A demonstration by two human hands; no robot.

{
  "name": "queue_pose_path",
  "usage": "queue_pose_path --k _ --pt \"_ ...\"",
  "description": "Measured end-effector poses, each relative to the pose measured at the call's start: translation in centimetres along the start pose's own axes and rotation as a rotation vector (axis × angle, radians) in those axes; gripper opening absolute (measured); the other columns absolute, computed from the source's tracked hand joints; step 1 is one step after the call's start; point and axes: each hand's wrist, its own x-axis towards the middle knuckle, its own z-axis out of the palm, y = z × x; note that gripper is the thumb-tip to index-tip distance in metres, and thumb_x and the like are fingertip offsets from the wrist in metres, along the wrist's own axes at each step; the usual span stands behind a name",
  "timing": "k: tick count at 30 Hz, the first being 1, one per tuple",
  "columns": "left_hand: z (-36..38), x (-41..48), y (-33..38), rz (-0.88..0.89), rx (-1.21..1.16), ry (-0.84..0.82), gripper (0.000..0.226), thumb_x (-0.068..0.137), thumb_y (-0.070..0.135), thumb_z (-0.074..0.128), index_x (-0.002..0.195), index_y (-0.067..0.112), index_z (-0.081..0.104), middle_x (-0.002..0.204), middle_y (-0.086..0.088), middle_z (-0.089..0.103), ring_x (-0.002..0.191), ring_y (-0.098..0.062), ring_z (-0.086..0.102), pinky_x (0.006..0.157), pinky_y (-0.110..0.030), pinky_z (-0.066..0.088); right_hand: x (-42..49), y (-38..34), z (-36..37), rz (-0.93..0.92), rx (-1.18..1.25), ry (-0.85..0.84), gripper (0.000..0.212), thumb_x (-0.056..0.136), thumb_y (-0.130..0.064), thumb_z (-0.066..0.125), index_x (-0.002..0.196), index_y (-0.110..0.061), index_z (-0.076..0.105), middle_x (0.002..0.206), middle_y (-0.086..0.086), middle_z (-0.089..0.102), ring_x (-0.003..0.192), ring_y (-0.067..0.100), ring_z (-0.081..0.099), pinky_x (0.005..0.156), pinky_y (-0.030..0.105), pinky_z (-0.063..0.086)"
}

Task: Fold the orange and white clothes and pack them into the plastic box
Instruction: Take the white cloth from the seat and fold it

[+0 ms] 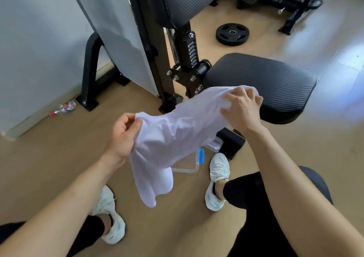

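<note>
A white garment (pixel 173 134) hangs in the air in front of me, stretched between both hands. My left hand (pixel 123 136) pinches its near left edge between thumb and fingers. My right hand (pixel 242 109) grips its far end, close to the front of the black padded seat (pixel 271 83). The lower part of the cloth droops toward the floor. Under it stands a clear plastic box (pixel 189 164) with a blue latch (pixel 201 156), mostly hidden by the cloth. No orange clothing is in view.
A black gym machine frame (pixel 183 60) rises behind the seat. A weight plate (pixel 232 34) lies on the wooden floor further back. A plastic bottle (pixel 65 107) rests by the wall at left. My white shoes (pixel 217 180) stand on either side of the box.
</note>
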Motion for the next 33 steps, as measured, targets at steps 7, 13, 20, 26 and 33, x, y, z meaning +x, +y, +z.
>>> queue_pose_path --k 7,13,20,26,33 --pt "-3.5 -2.6 1.6 0.023 0.038 0.0 0.017 0.098 0.006 0.057 0.086 0.017 0.062 0.071 0.01 0.063 0.061 0.007 0.055 0.061 -0.008 0.045 -2.7 -5.2 1.1 -0.168 0.335 -0.202 0.014 0.09 -0.014 0.071 0.103 -0.011 0.077 0.098 0.004 0.073 0.09 0.022 0.067 0.071 0.029 0.055" --pt "-6.3 -5.1 1.8 -0.083 0.002 -0.04 0.011 0.098 0.015 0.06 0.089 0.019 0.064 0.079 0.004 0.064 0.068 -0.002 0.059 0.065 -0.017 0.048 -7.8 -14.2 -0.2 -0.229 0.825 -0.409 0.036 0.084 -0.023 0.08 0.118 -0.019 0.07 0.102 -0.003 0.071 0.087 0.012 0.069 0.075 0.026 0.06" --pt "-9.1 -7.9 3.6 -0.246 -0.454 0.161 0.011 0.104 0.02 0.048 0.099 0.013 0.055 0.084 -0.004 0.063 0.069 -0.016 0.062 0.059 -0.025 0.051 -15.5 -19.1 2.3 -0.106 0.967 -0.548 0.047 0.072 -0.04 0.087 0.109 -0.024 0.063 0.103 -0.006 0.068 0.097 0.014 0.066 0.08 0.028 0.058" --pt "-12.0 -8.8 3.9 -0.232 -0.61 0.251 0.012 0.103 0.018 0.05 0.094 0.013 0.057 0.094 -0.009 0.066 0.08 -0.021 0.066 0.074 -0.035 0.056 -14.7 -19.5 4.6 -0.117 0.776 -0.498 0.013 0.088 -0.028 0.074 0.092 -0.015 0.076 0.088 0.002 0.074 0.086 0.02 0.068 0.083 0.039 0.057" --pt "-15.2 -9.9 -2.8 -0.32 -0.283 0.224 0.018 0.104 0.016 0.048 0.116 0.02 0.06 0.122 -0.006 0.065 0.107 -0.028 0.065 0.087 -0.036 0.055 -12.5 -18.5 1.0 -0.072 0.977 -0.503 0.01 0.093 -0.019 0.07 0.096 -0.011 0.076 0.089 0.012 0.074 0.075 0.014 0.064 0.073 0.041 0.057"
